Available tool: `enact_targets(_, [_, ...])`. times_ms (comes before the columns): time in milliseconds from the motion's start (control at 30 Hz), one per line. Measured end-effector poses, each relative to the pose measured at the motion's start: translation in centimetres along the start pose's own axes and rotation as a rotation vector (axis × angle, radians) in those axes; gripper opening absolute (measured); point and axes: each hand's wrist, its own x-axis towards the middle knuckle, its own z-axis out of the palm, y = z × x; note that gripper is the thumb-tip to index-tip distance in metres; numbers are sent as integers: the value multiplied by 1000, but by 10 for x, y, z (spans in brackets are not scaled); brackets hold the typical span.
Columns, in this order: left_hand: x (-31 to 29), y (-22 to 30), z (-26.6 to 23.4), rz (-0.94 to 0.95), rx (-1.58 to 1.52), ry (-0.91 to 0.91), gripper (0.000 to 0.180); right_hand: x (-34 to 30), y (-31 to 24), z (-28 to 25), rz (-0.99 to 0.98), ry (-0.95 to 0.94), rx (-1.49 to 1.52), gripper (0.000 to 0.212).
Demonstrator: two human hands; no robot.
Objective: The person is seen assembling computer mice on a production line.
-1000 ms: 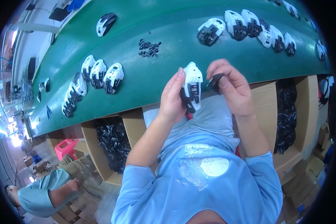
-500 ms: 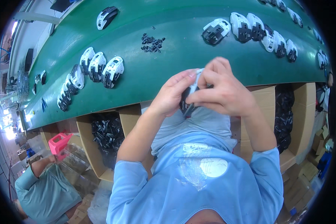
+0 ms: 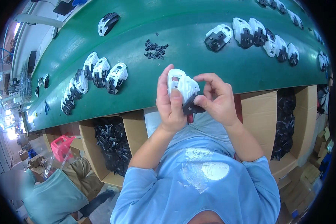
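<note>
A white-and-black plastic shell is held up between my hands, just over the near edge of the green table. My left hand grips its left side, fingers behind and thumb pressed on the front. On the other side, my right hand pinches the shell's lower right, where the black part is, with the thumb on that part and the index finger at the white rim. Beyond my hands lies a loose pile of small black plastic pieces. What the hidden fingers touch behind the shell cannot be seen.
Similar shells stand in a row at the left of the green table, with more shells at the right. Open cardboard boxes of black parts sit below the edge. A person is beside a pink chair.
The shell has turned from edge-on to show its white face. My right hand has shifted from over it to its right side. At lower left, the other person has moved away from the pink chair.
</note>
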Motion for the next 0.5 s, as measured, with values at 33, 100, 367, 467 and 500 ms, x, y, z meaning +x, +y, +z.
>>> enact_targets(33, [0, -5, -3, 109, 161, 19, 66, 1, 0, -5, 46, -68, -154, 37])
enact_targets(100, [1, -13, -11, 172, 278, 30, 68, 3, 5, -11, 87, -139, -307, 36])
enact_targets(367, [19, -9, -19, 643, 746, 31, 64, -6, 26, 3, 425, -271, 219, 32])
enact_targets(467, [18, -11, -16, 723, 818, 48, 64, -20, 23, 7, 579, -196, 410, 36])
enact_targets(500, [16, -10, -14, 725, 792, 12, 65, -24, 25, 5, 642, -220, 466, 38])
